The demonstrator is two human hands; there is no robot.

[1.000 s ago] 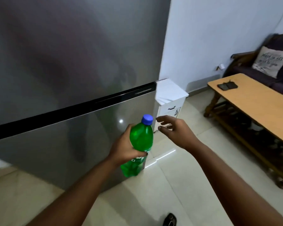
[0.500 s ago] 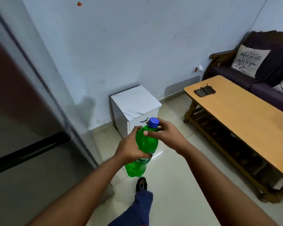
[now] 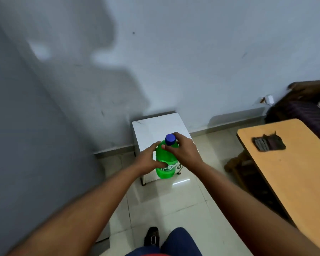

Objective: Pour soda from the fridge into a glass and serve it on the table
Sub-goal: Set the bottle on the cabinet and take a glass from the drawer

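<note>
The left hand (image 3: 148, 160) has its fingers (image 3: 160, 164) wrapped around the green soda bottle (image 3: 165, 164); the right hand (image 3: 183, 150) curls over the bottle's shoulder beside the blue cap (image 3: 170, 139). Carrying step, likely. Next: uncapping, and finding a glass, none visible. The wooden surface (image 3: 294, 174) lies at 3 o'clock.

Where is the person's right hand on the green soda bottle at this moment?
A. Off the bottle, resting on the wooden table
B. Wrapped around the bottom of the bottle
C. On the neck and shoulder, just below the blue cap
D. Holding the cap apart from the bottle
C: the right hand grips the green soda bottle just under its blue cap, while the left hand holds the body.
</note>
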